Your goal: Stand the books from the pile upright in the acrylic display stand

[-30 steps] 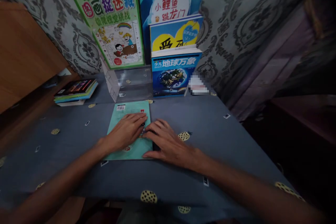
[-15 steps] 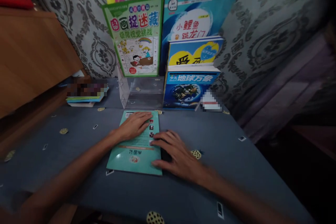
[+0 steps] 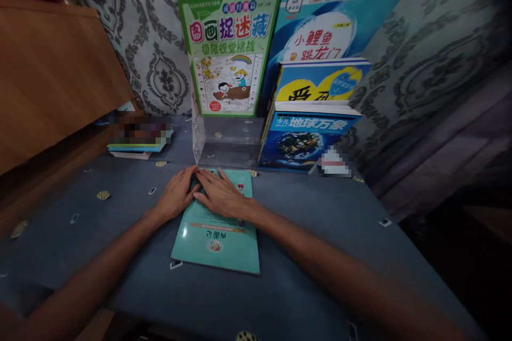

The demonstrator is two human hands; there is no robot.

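A turquoise book [image 3: 216,250] lies flat on the table, its printed title upside down from where I look. At its far left corner my left hand [image 3: 176,192] rests along the edge, fingers stretched forward. My right hand [image 3: 222,192] lies across the book's upper part, fingers extended towards the same corner, covering much of the printing there. The fingertips of both hands meet, and whether they touch the corner itself is hard to see. Just beyond stands a clear plastic book rack [image 3: 228,154].
The rack holds a green picture book [image 3: 232,64], a blue globe book [image 3: 306,141] and several others. A small book stack [image 3: 140,144] lies at the left, near a wooden cabinet [image 3: 60,74]. A pixelated object [image 3: 334,162] sits beside the rack. The patterned tablecloth [image 3: 320,213] surrounds the book.
My right hand has moved left from the book's right edge onto its upper part. My left hand has slid from the cover to the left edge. The view has shifted slightly.
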